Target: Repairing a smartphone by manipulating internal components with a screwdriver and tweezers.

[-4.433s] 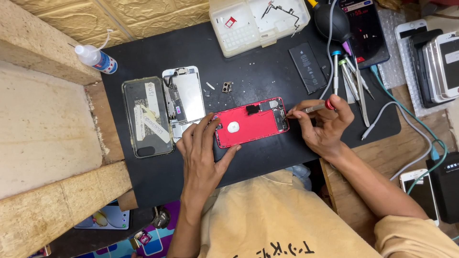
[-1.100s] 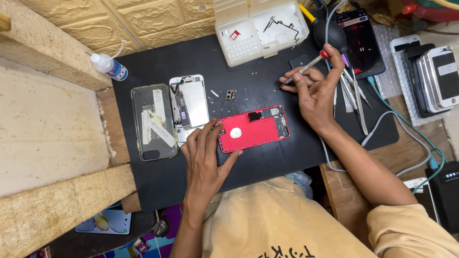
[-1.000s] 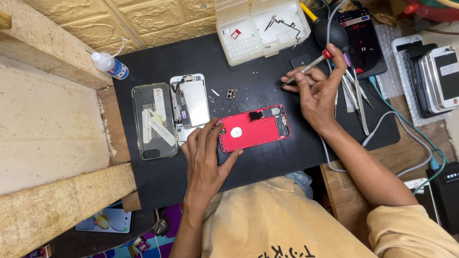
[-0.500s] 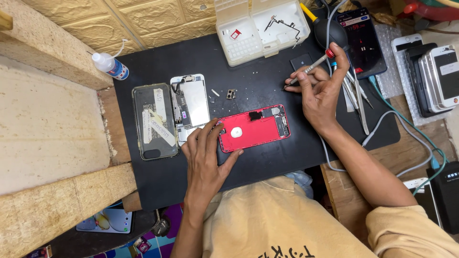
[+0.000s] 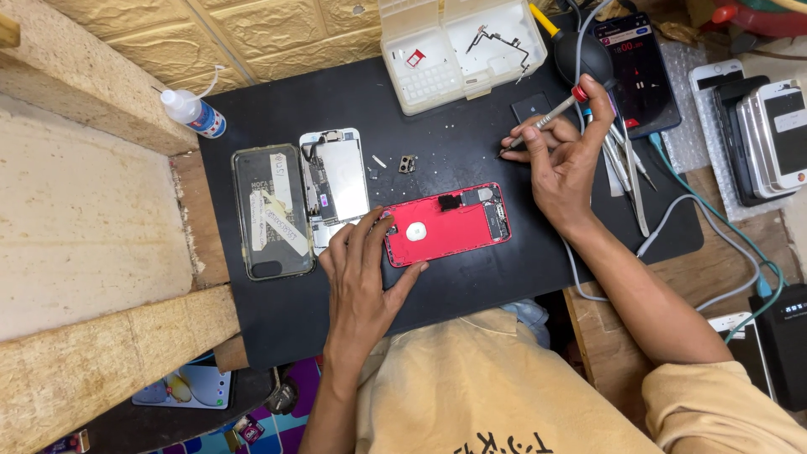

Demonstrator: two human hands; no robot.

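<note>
A red opened phone body (image 5: 450, 224) lies face down on the black work mat (image 5: 471, 151). My left hand (image 5: 363, 277) rests on the mat and pins the phone's left end with its fingers. My right hand (image 5: 561, 160) is raised behind and to the right of the phone and grips a thin screwdriver (image 5: 545, 119) with a red cap. Its tip touches the mat among tiny loose screws.
On the left of the mat lie a detached screen in a clear case (image 5: 271, 210) and a silver phone frame (image 5: 336, 181). A glue bottle (image 5: 193, 112), a white parts tray (image 5: 461, 50), tweezers (image 5: 632, 172), cables and several other phones (image 5: 769, 134) ring the mat.
My right hand has lifted the screwdriver off the red phone's right end and carried it back and right onto the mat. My left hand has stayed on the phone.
</note>
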